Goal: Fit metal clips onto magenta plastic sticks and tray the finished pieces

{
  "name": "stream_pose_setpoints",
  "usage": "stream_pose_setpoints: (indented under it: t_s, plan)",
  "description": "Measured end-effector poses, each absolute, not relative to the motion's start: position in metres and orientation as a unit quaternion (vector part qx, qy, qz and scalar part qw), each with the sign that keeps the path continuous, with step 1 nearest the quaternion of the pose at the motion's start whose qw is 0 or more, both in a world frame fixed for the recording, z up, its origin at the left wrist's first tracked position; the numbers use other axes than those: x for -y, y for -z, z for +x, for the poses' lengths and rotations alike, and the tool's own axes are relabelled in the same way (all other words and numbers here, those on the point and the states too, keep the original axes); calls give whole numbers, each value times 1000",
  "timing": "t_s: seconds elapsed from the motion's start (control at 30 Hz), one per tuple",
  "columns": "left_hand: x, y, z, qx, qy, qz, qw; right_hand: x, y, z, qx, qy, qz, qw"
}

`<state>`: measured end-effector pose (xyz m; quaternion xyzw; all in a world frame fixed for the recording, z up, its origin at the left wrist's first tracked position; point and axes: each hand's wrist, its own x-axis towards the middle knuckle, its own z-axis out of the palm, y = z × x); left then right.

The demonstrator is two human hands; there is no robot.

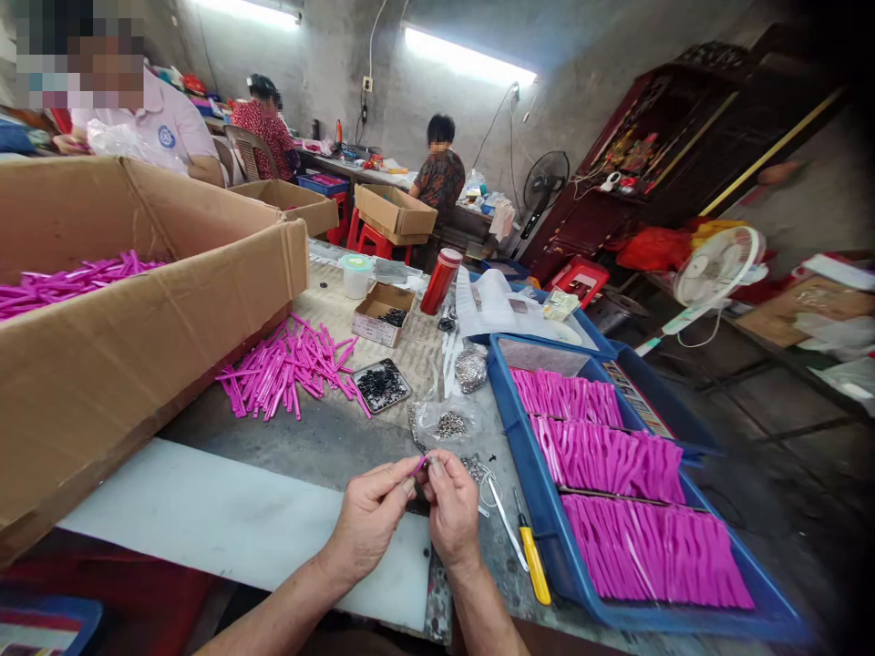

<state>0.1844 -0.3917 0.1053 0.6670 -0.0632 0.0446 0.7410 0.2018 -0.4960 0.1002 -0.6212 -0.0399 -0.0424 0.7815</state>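
Over the table's front edge, my left hand (369, 519) pinches a small magenta plastic piece (419, 466) between thumb and fingers. My right hand (452, 510) meets it at the piece's other end, fingers pressed together; what they grip there is too small and covered to make out. Just beyond the hands lie loose metal bits and an open plastic bag of small metal parts (449, 424). A square dish of black parts (381, 385) sits farther off, beside a heap of magenta plastic sticks (280, 369). Right of my hands lie a yellow-handled screwdriver (534, 560) and a thin metal tool (507, 524).
A large cardboard box (170, 355) with more magenta sticks stands at left. A blue crate (543, 510) with rows of magenta pieces borders the right. Behind are a small carton (375, 330) and a red flask (442, 281). Several people sit at the back.
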Motion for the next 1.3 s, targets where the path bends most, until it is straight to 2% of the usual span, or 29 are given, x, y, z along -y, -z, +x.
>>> stream_pose_setpoints:
  t_s: [1.3]
  plan:
    - [391, -106, 183, 70, -38, 668, 740, 494, -101, 201, 26, 66, -631, 772]
